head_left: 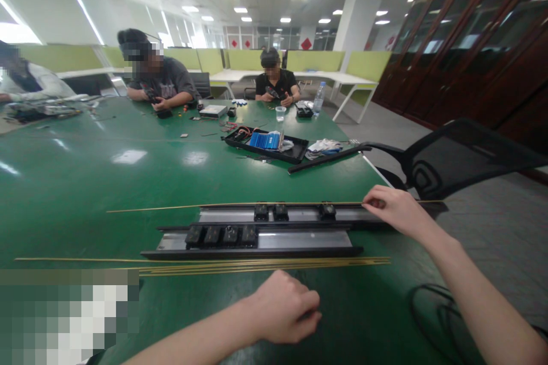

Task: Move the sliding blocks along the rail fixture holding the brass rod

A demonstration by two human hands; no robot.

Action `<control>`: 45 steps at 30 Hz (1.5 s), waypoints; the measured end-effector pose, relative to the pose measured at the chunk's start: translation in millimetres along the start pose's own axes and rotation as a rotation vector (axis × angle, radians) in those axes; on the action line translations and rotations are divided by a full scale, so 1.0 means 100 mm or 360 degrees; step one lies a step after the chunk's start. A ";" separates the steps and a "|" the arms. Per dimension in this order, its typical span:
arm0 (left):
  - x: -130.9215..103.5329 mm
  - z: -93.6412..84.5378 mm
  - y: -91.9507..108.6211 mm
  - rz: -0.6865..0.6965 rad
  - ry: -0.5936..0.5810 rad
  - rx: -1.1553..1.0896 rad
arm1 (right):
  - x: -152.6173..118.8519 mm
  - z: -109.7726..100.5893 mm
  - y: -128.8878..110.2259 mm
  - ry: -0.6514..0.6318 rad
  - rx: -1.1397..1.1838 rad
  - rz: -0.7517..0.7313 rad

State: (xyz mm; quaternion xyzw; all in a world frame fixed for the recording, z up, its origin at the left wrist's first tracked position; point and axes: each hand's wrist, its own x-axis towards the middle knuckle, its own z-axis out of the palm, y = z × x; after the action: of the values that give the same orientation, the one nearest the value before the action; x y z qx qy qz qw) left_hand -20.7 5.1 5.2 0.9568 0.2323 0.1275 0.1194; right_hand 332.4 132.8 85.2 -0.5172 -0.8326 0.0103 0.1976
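My right hand [387,206] pinches a long thin brass-coloured rod [171,207] near its right part. The rod lies along the far edge of the rear metal channel [231,215], which has black side rails. Three black blocks [280,212] sit spaced apart in that channel. In front of it, a shorter channel [303,239] holds several black blocks [213,234] side by side at its left end. More thin brass rods [257,266] lie on the table before it. My left hand [287,308] is curled closed just nearer than these rods, with nothing visible in it.
On the green table [149,177] stand a black tray [295,151] with a blue finned part [265,140], white gloves [325,147], a black bar [327,159] and a water bottle [319,100]. A mesh chair [454,154] is at the right. Several people sit across the table.
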 end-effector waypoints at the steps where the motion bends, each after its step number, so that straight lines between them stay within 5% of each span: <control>1: 0.00 0.00 0.00 0.0002 -0.0001 -0.0001 | 0.00 0.00 0.00 0.0006 -0.0003 0.0002; 45: -0.01 0.03 -0.03 0.0013 0.0020 0.0000 | -0.26 -0.02 0.35 0.0179 0.0054 0.0271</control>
State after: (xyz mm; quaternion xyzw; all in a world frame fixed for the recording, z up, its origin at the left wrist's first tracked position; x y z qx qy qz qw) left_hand -21.7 6.6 0.9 0.9570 0.2290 0.1340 0.1173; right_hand 373.5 126.7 71.3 -0.5826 -0.7729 0.0121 0.2511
